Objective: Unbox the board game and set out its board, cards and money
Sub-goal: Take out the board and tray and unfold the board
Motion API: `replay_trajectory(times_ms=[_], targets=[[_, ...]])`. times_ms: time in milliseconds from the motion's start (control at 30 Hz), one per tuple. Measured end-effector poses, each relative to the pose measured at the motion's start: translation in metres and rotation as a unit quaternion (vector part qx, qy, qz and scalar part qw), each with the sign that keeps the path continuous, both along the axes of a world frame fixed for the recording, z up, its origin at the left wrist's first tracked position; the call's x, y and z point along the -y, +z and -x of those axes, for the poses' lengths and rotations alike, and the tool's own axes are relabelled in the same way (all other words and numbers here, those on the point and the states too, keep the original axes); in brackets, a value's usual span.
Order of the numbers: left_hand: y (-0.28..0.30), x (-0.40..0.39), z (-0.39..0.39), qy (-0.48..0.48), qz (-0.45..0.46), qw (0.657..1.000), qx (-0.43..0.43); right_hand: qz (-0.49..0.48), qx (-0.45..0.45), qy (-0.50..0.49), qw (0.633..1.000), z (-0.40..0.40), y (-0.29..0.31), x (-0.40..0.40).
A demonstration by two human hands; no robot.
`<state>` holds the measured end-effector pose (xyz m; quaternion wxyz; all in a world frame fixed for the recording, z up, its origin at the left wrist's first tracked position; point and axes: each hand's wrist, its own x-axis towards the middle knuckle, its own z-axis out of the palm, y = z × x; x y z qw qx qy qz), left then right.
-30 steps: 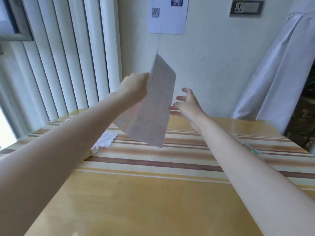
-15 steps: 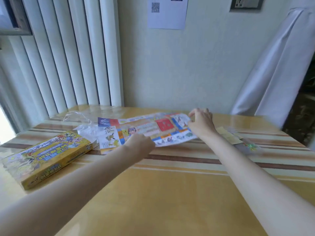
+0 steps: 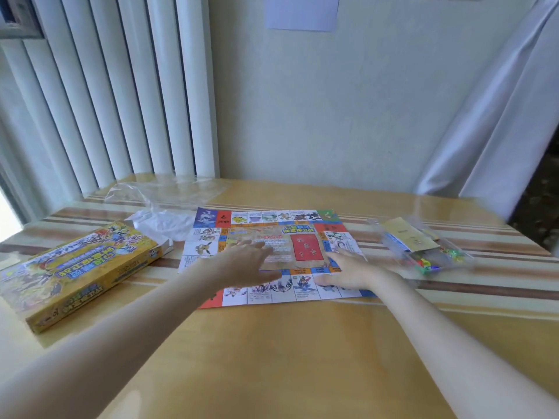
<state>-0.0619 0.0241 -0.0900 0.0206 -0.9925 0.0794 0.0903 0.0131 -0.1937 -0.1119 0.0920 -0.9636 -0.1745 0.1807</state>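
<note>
Both hands, left (image 3: 246, 266) and right (image 3: 352, 272), press flat with fingers spread on the board (image 3: 272, 234), bare table (image 3: 272, 358) along its near edge.

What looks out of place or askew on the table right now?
Nothing is damaged or spilled. The colourful paper game board lies flat under both open hands, left hand and right hand. The yellow cardboard game box sits askew at the left, with crumpled clear plastic wrap loose behind it.

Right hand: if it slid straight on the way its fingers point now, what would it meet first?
The right hand lies flat on the board, fingers pointing away and slightly left. Ahead there is only more board, then bare table and the wall. The clear packet of pieces sits off to its right, probably outside that line.
</note>
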Motion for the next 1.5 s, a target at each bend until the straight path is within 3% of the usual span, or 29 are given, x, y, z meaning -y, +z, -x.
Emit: replay_trajectory(times_ms=[167, 267, 367, 533, 733, 833, 900, 1000, 1100, 1167, 1233, 1400, 1500], targets=[[-0.014, 0.026, -0.029, 0.042, 0.078, 0.996, -0.026, 0.023, 0.016, 0.000, 1.000, 0.009, 0.014, -0.009], [-0.023, 0.036, -0.042, 0.048, 0.042, 0.997, -0.053, -0.006, 0.034, -0.011, 0.999, 0.004, 0.017, -0.005], [-0.029, 0.036, -0.049, 0.055, 0.010, 0.995, -0.086, 0.010, -0.013, -0.010, 1.000, -0.002, 0.008, 0.004], [-0.030, 0.027, -0.063, 0.058, 0.030, 0.990, -0.124, 0.010, -0.027, -0.010, 1.000, -0.011, 0.007, -0.001], [-0.015, 0.018, -0.061, 0.037, 0.033, 0.994, -0.096, -0.042, -0.005, 0.020, 0.999, -0.017, 0.021, -0.008], [-0.004, 0.039, -0.063, 0.011, 0.054, 0.998, -0.040, -0.122, 0.046, -0.049, 0.990, -0.030, 0.031, 0.005], [0.001, 0.062, -0.069, -0.031, 0.078, 0.996, -0.035, -0.122, 0.123, -0.103, 0.979, -0.041, 0.034, 0.021], [0.001, 0.096, -0.079, -0.099, 0.075, 0.992, -0.013, -0.055, 0.189, -0.170, 0.966, -0.058, 0.030, 0.052], [-0.002, 0.124, -0.087, -0.128, 0.085, 0.988, -0.007, 0.031, 0.124, -0.216, 0.968, -0.061, 0.016, 0.082], [-0.004, 0.140, -0.091, -0.128, 0.128, 0.983, -0.007, 0.053, 0.127, -0.216, 0.967, -0.056, 0.005, 0.092], [-0.007, 0.153, -0.097, -0.115, 0.196, 0.974, 0.003, 0.061, 0.199, -0.200, 0.957, -0.052, 0.002, 0.091], [-0.015, 0.178, -0.111, -0.069, 0.292, 0.954, 0.027, -0.031, 0.251, -0.188, 0.949, -0.050, 0.025, 0.087], [-0.017, 0.192, -0.115, -0.059, 0.302, 0.950, 0.053, -0.098, 0.339, -0.252, 0.901, -0.053, 0.052, 0.105]])
